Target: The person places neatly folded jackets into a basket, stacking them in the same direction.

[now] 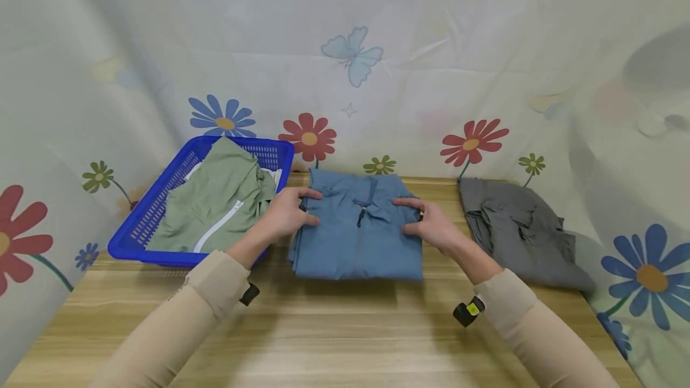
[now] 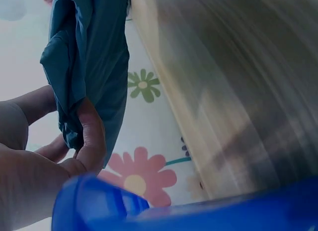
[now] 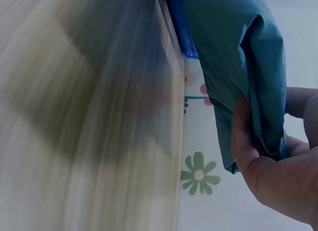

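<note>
A folded blue jacket point(image 1: 345, 253) with a dark zipper pull spans the space between my hands in the head view. My left hand point(image 1: 286, 217) grips its left edge, thumb and fingers on opposite faces of the folded cloth. On the opposite edge, my right hand point(image 1: 435, 229) pinches the layers the same way. Both wrist views show the jacket point(image 2: 102, 77) raised off the table, its side folds bunched between the fingers. In the right wrist view, fingers point(image 3: 243, 136) curl round the lower part of the fold.
At the left stands a blue plastic basket point(image 1: 126, 251) holding a green garment point(image 1: 215, 187) with a white zipper. A folded dark grey garment point(image 1: 528, 232) lies at the table's right. Behind the wooden table point(image 1: 334, 340) hangs a flower-printed curtain point(image 1: 409, 100).
</note>
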`<control>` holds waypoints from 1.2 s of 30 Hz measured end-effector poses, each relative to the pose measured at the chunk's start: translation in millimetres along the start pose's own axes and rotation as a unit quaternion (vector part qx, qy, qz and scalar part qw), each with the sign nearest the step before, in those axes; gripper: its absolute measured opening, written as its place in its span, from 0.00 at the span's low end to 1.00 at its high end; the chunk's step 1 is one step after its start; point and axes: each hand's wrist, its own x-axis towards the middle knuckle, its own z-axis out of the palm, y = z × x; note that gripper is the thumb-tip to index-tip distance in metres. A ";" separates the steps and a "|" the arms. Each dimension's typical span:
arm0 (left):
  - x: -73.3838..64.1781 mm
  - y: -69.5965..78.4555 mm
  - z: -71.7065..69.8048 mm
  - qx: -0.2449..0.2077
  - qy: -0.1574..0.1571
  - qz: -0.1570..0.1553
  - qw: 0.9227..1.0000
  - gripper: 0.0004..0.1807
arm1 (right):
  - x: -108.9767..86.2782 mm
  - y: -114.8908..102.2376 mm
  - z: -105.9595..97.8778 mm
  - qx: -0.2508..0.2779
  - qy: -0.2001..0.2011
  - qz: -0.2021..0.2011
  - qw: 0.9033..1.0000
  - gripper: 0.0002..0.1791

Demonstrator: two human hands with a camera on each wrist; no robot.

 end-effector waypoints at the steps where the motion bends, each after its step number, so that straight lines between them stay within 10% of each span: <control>1: -0.3 0.2 -2.9 -0.004 -0.001 0.001 1.000 0.27 | 0.8 -2.4 0.3 0.001 -0.002 -0.002 1.000 0.35; 36: -11.6 -28.0 -124.8 -0.023 -0.006 -0.024 0.999 0.31 | 45.9 -94.1 64.2 0.041 -0.005 -0.042 0.998 0.37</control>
